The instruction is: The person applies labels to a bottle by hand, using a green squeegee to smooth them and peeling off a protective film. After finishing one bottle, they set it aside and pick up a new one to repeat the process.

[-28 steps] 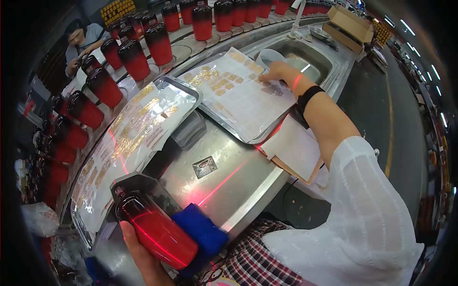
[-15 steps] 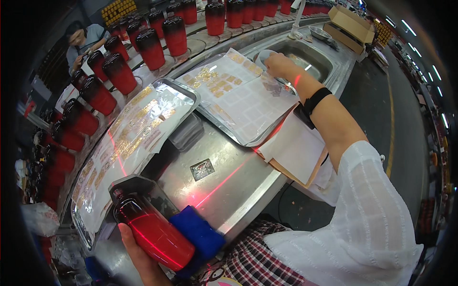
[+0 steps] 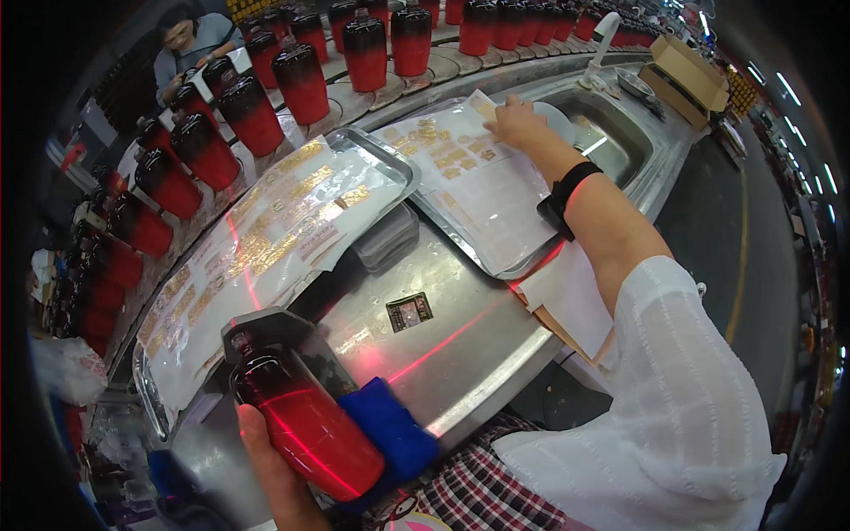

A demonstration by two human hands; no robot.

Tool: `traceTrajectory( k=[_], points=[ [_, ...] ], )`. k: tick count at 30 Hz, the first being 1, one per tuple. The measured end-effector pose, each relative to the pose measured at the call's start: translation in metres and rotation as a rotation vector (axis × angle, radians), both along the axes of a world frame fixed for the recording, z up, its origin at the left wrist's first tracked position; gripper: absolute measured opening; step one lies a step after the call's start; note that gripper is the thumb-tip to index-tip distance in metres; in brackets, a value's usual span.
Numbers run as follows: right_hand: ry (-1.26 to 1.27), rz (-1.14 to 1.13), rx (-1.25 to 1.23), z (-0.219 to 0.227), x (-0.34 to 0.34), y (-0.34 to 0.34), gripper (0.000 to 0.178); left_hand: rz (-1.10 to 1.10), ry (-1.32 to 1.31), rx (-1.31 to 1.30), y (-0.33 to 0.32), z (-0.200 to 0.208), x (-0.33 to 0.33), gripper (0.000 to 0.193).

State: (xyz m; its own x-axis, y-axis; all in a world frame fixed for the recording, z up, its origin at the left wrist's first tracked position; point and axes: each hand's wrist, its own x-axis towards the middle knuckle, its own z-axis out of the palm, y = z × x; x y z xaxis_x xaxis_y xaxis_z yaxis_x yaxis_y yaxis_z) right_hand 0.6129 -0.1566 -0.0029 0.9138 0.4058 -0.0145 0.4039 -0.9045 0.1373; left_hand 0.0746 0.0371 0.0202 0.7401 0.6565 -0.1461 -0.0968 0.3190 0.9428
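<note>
A glossy red bottle (image 3: 310,425) with a black shoulder lies tilted in a grey angled holder (image 3: 305,341). Against its lower left side is my left hand (image 3: 268,460), thumb along the glass and the other fingers hidden beneath. My right hand (image 3: 520,124) reaches to the far end of a sheet of gold decals (image 3: 452,155), beside a white bowl (image 3: 556,122). Its fingers are bent together; whatever is between them is too small to make out. A folded blue cloth (image 3: 390,429) lies against the bottle's right side.
More gold decal sheets (image 3: 266,234) cover a metal tray (image 3: 390,159) on the left. A small dark label (image 3: 409,312) lies on the steel table (image 3: 443,354). Beyond are a sink (image 3: 611,133), a cardboard box (image 3: 686,75) and rows of red-black bottles (image 3: 301,84). Another person (image 3: 190,49) sits far left.
My right hand has moved off the bowl, leftward onto the decal sheet's far end. My left hand stays on the bottle. The whole view has shifted a little.
</note>
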Motion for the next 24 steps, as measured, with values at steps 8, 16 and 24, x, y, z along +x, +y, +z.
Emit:
traceTrajectory(
  k=[8,16,24],
  points=[
    [0.144,-0.082,-0.129,0.035,-0.010,-0.062,0.058,-0.004,-0.085,-0.252,-0.003,0.010,-0.001,0.070],
    [-0.074,0.256,-0.046,0.030,-0.016,-0.107,0.024,-0.056,-0.018,0.151,0.017,0.010,-0.006,0.063],
    [0.214,0.662,0.414,0.119,-0.133,-0.038,0.010,0.190,0.175,0.889,0.005,0.071,-0.019,0.042]
  ],
)
